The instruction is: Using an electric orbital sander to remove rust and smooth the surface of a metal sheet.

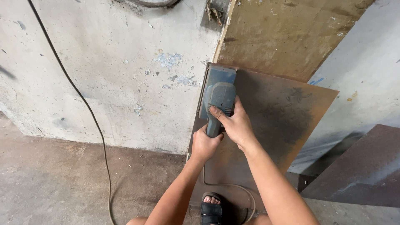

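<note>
While both hands gripped it, the blue-grey power sander (219, 93) sat flat against the upper left corner of a rusty brown metal sheet (275, 121) that leaned on the pale, chipped concrete wall (121, 79). The right hand (235, 123) was closed over the back of the sander's body, its fingers curled across the top and thumb pointing toward the tool's head. The left hand (205, 143) was wrapped tight around the lower end of the handle, just beneath and touching the right one. A dark, cleaner patch showed on the sheet to the right of the tool. A thin cord (233, 186) looped from below the handle down across the sheet's lower part, near a foot in a black sandal (211, 210) on the concrete floor (54, 183). A separate black cable (89, 112) ran down the wall and along the floor at left. A tan board (287, 33) stood behind the sheet, and another dark sheet (362, 166) lay at the right edge.
</note>
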